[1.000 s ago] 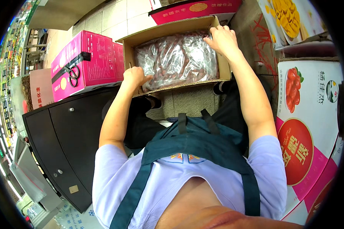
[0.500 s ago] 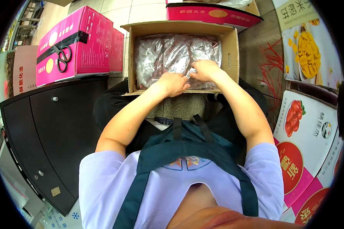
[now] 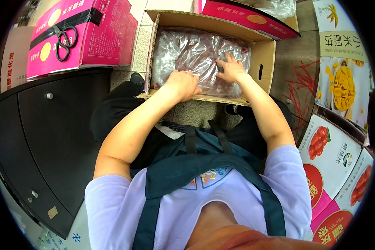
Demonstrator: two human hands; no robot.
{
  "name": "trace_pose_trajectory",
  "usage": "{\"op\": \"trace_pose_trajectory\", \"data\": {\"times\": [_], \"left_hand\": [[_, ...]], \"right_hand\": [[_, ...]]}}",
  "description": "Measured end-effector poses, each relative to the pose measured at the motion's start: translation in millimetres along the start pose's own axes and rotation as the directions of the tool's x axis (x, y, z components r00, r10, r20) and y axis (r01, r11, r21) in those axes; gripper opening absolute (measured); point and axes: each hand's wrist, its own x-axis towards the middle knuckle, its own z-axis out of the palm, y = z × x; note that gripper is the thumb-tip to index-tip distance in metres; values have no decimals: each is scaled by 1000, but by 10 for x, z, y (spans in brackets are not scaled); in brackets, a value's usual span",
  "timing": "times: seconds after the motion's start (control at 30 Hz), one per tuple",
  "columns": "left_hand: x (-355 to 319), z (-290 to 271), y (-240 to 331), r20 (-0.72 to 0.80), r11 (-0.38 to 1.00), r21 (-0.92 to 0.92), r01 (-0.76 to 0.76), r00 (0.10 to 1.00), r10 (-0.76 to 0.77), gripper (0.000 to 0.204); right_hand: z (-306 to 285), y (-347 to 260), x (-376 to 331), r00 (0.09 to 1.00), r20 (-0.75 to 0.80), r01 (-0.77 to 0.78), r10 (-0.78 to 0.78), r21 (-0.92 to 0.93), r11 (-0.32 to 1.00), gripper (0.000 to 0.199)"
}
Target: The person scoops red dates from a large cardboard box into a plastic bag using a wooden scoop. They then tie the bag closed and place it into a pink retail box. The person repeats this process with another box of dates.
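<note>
An open cardboard box (image 3: 264, 52) stands in front of me, between my bent legs. Inside it lies a crinkled clear plastic bag (image 3: 196, 52) with dark reddish contents, too blurred to name. My left hand (image 3: 182, 86) is at the bag's near side, by the front wall of the box, its fingers curled into the plastic and hidden at the tips. Farther right, my right hand (image 3: 232, 68) rests on top of the bag with its fingers spread.
Black scissors (image 3: 63, 43) lie on a taped pink carton (image 3: 106, 41) at the left, behind a black cabinet (image 3: 62, 137). Another pink box (image 3: 246, 18) stands beyond mine. Red strips (image 3: 302, 85) litter the floor at right, beside printed cartons (image 3: 331, 146).
My hands have moved apart; the right one has opened, its fingers now spread on the bag. The bag looks flatter and wider. The whole view has shifted, and the box appears slightly turned.
</note>
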Motion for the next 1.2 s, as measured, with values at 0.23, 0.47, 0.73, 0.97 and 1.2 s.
{"op": "trace_pose_trajectory", "data": {"times": [0.23,0.47,0.73,0.97,1.2], "left_hand": [[-64,-12,-178,9,995,35,93,996,-94,45],[-40,-179,-136,-223,993,41,107,970,-95,82],[225,-74,76,-484,978,206,10,870,93,89],[426,-237,16,-576,973,214,87,816,54,56],[114,-506,242,-34,898,-366,-243,968,248,26]], "right_hand": [[-199,223,127,997,-52,-15,55,569,822,43],[-678,121,-465,934,189,1,-303,847,531,8],[-765,110,-1047,832,371,65,-413,674,736,20],[-862,138,-1222,855,340,125,-391,597,793,52],[-829,424,-1220,961,271,-64,-54,410,910,48]]}}
